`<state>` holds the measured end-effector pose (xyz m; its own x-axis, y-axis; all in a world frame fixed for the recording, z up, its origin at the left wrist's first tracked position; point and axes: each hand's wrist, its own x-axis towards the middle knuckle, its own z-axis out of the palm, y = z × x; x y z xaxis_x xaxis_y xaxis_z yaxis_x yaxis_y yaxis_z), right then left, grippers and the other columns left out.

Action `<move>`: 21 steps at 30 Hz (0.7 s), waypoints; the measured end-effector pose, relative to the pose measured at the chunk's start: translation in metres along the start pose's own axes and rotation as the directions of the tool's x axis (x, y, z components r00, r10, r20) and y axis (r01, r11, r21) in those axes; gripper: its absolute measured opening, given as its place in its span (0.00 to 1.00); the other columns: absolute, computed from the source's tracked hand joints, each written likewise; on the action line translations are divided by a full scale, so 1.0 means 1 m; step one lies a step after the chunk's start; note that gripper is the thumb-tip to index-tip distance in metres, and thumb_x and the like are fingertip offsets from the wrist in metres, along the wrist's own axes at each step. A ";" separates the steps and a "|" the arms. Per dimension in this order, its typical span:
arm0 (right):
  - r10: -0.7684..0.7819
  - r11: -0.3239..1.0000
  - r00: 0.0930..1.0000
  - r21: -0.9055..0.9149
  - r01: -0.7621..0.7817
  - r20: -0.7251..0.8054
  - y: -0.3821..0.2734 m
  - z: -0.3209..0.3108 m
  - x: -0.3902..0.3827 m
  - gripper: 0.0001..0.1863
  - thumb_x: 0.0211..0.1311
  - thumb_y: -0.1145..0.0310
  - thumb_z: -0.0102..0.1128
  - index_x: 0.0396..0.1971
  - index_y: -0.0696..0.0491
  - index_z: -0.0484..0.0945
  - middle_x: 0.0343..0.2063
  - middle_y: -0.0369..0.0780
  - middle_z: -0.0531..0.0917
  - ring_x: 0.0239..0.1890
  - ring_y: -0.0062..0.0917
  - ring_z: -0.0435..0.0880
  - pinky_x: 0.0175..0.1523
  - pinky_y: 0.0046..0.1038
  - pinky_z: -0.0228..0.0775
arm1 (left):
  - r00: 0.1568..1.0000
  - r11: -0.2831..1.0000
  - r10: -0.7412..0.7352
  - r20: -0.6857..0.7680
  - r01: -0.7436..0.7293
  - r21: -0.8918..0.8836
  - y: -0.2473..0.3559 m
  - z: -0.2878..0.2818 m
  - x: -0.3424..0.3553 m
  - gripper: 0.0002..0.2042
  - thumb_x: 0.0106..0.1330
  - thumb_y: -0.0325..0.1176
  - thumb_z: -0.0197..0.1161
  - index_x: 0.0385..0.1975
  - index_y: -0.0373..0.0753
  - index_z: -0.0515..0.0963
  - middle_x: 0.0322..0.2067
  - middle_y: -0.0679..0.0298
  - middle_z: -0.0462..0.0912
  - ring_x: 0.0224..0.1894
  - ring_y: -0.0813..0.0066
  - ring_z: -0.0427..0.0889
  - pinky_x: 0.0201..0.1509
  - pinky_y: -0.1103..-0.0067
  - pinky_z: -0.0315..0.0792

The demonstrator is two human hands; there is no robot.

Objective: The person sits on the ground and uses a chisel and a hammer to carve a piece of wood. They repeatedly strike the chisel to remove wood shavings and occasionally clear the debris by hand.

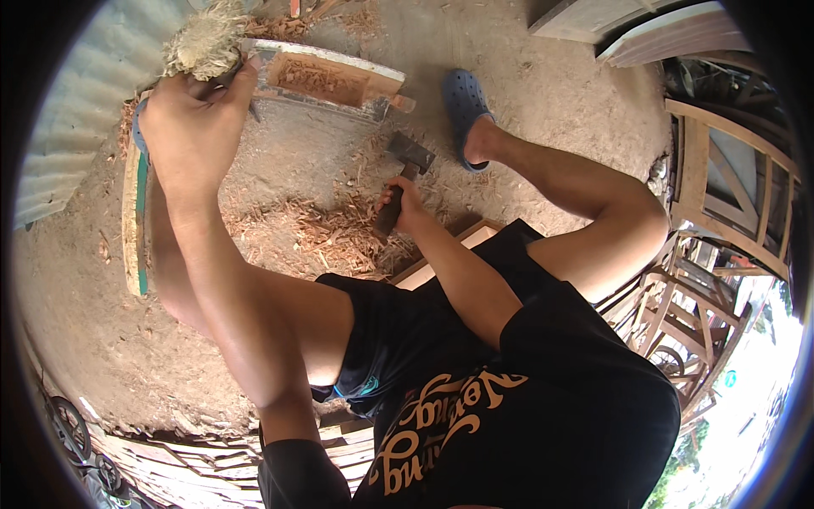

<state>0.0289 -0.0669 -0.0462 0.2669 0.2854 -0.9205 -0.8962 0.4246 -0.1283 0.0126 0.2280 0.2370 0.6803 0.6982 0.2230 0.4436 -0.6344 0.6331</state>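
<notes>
My left hand [193, 127] is raised at the upper left, its fingers closed round a chisel. The chisel's wooden handle top [206, 42] is splayed into pale, frayed fibres; its blade is mostly hidden beneath my hand. My right hand [407, 206] grips a hammer [411, 153] by its short dark handle, the blocky metal head pointing away from me, over the ground between my legs. Just right of my left hand lies a hollowed wooden piece [386, 78] with pale edges, its long recess filled with wood chips [318, 81].
Chips and shavings [335, 231] litter the dirt floor. A green-edged board [136, 225] lies beside my left leg. Corrugated sheeting [93, 102] stands at the upper left. My right foot wears a blue clog [465, 114]. Wooden frames [695, 165] are stacked on the right.
</notes>
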 end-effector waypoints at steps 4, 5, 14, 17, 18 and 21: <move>0.072 0.984 0.997 0.160 -0.076 0.033 -0.010 0.022 -0.011 0.08 0.59 0.70 0.56 0.23 0.50 0.66 0.17 0.32 0.70 0.18 0.20 0.70 0.29 0.29 0.72 | 0.999 0.998 0.036 0.008 -0.035 -0.049 0.006 0.002 -0.002 0.15 0.54 0.40 0.75 0.25 0.32 0.83 0.20 0.59 0.86 0.24 0.73 0.87 0.32 0.77 0.78; 0.071 0.962 0.997 0.261 -0.075 0.027 -0.021 0.030 -0.012 0.08 0.59 0.71 0.55 0.23 0.50 0.67 0.17 0.33 0.70 0.19 0.20 0.70 0.29 0.29 0.73 | 0.998 0.995 0.056 0.003 -0.055 -0.085 0.003 0.005 -0.001 0.15 0.54 0.40 0.74 0.25 0.32 0.83 0.20 0.59 0.86 0.24 0.73 0.87 0.32 0.78 0.78; -0.284 0.903 0.905 0.404 0.143 0.315 -0.162 0.186 -0.155 0.06 0.63 0.73 0.47 0.27 0.57 0.68 0.21 0.37 0.71 0.24 0.24 0.72 0.33 0.28 0.71 | 0.988 0.978 0.152 -0.031 -0.155 -0.143 -0.008 0.013 0.004 0.16 0.54 0.41 0.75 0.23 0.32 0.82 0.16 0.61 0.83 0.18 0.73 0.83 0.27 0.76 0.75; -0.362 0.799 0.526 -0.034 0.601 0.770 -0.197 0.225 -0.207 0.04 0.61 0.74 0.47 0.27 0.55 0.69 0.22 0.38 0.72 0.24 0.24 0.71 0.36 0.26 0.67 | 0.994 0.993 0.099 0.033 -0.097 -0.070 -0.012 0.001 0.001 0.17 0.54 0.43 0.76 0.22 0.32 0.82 0.17 0.60 0.84 0.19 0.71 0.84 0.28 0.76 0.75; -0.461 0.608 0.451 -0.098 0.788 0.764 -0.214 0.230 -0.238 0.04 0.57 0.78 0.50 0.32 0.55 0.69 0.20 0.38 0.70 0.22 0.24 0.69 0.33 0.27 0.67 | 0.995 0.993 0.085 0.057 -0.080 -0.088 -0.009 0.006 0.002 0.18 0.54 0.43 0.76 0.22 0.32 0.81 0.18 0.60 0.84 0.20 0.71 0.84 0.28 0.76 0.76; -0.782 -0.270 -0.136 -0.134 0.954 0.608 -0.177 0.264 -0.283 0.06 0.64 0.73 0.52 0.28 0.59 0.70 0.21 0.36 0.70 0.20 0.22 0.67 0.30 0.27 0.63 | 0.990 0.988 0.141 0.003 -0.141 -0.062 -0.006 0.003 0.000 0.16 0.57 0.43 0.73 0.27 0.33 0.85 0.21 0.60 0.86 0.25 0.73 0.87 0.33 0.77 0.77</move>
<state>0.2055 0.0034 0.3346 0.8799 0.1519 0.4502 0.4492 0.0428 -0.8924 0.0119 0.2310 0.2315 0.7379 0.6005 0.3081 0.3064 -0.7048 0.6399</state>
